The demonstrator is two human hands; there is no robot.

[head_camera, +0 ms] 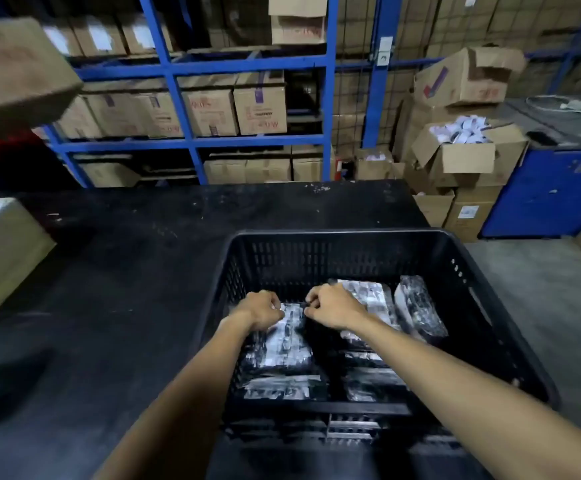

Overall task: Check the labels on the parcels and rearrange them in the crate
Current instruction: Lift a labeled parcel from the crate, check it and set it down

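Observation:
A black slatted plastic crate stands on the right part of a black table. Several shiny plastic-wrapped parcels lie inside it. Both my hands reach down into the crate. My left hand and my right hand pinch the far top edge of one wrapped parcel on the crate's left side. Another parcel lies behind my right hand. A third parcel leans at the crate's right. More parcels lie at the near side.
A cardboard box sits on the table's left edge. Another blurred box shows at the upper left. Blue shelving with cartons stands behind the table. Open cartons and a blue cabinet are at the right.

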